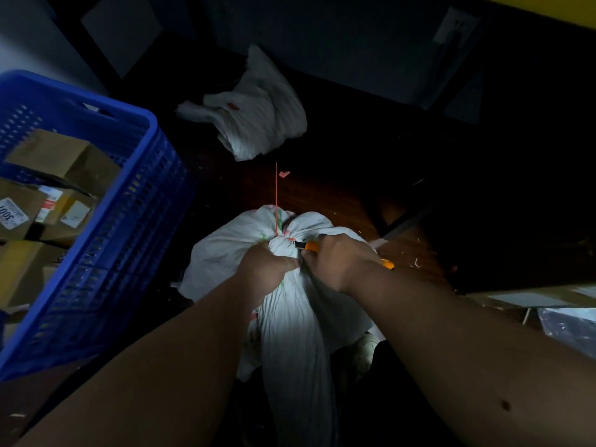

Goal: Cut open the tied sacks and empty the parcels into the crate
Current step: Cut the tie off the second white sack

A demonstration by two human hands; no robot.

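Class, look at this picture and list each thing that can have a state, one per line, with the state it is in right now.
Near sack: tied at the neck with orange string.
Far sack: lying slack and crumpled on the floor.
Blue crate: holding cardboard parcels.
Left hand: gripping the sack's neck.
Right hand: holding an orange cutter at the knot.

Both bare forearms reach forward and converge at the middle of the view. The left hand [269, 269] is curled into a tight grip around the bunched neck of the white sack [290, 317]. Just beside it, almost touching, the right hand [338, 262] is closed around an orange-handled cutter [311, 245], its wrist slightly bent.
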